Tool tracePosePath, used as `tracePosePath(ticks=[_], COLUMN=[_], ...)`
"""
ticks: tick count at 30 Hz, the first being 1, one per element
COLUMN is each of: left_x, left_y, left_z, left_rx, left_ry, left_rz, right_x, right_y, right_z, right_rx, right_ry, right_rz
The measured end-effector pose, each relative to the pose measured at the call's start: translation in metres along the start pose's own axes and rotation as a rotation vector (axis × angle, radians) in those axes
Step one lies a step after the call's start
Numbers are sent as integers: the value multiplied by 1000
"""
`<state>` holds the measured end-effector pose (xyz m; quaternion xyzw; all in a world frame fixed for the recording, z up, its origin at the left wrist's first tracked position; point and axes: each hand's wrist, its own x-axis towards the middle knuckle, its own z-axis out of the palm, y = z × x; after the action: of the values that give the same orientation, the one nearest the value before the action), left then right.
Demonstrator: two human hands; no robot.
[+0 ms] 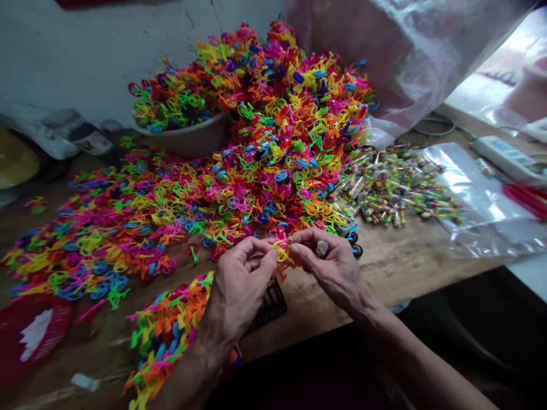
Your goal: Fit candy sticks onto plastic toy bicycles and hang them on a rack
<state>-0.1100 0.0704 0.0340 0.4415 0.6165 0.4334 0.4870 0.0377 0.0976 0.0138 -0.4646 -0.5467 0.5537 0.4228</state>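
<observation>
Both hands meet over the table's front part, at a small plastic piece with yellow rings and pink and red parts. My left hand pinches its left side between thumb and fingers. On the right side, the thumb and forefinger of my right hand close on the same piece. A small round grey-white item shows at the fingers of my right hand. Orange bits hang just below the fingertips. Behind the hands rises a big heap of colourful plastic pieces. Under the left hand is a black slotted tray, partly hidden.
Assembled colourful pieces stand in rows beside the left forearm. A bowl heaped with pieces is at the back. Small filled tubes, a clear plastic bag and a power strip lie right. A red basket sits left.
</observation>
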Motion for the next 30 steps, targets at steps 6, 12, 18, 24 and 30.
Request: tracePosePath(ticks=[6, 12, 18, 24, 30], left_x=[1, -5, 13, 25, 23], left_y=[-1, -1, -4, 5, 19], left_z=[5, 8, -10, -24, -37], left_rx=[460, 794, 283, -231, -47], left_ry=[158, 198, -9, -94, -93], left_rz=[243, 552, 110, -195, -204], right_x=[-3, 1, 9, 18, 26], right_y=[8, 17, 16, 16, 8], right_z=[12, 15, 4, 1, 4], right_rx=[-341, -412, -360, -226, -128], right_ry=[128, 195, -131, 87, -178], right_rz=[-276, -395, -573, -299, -75])
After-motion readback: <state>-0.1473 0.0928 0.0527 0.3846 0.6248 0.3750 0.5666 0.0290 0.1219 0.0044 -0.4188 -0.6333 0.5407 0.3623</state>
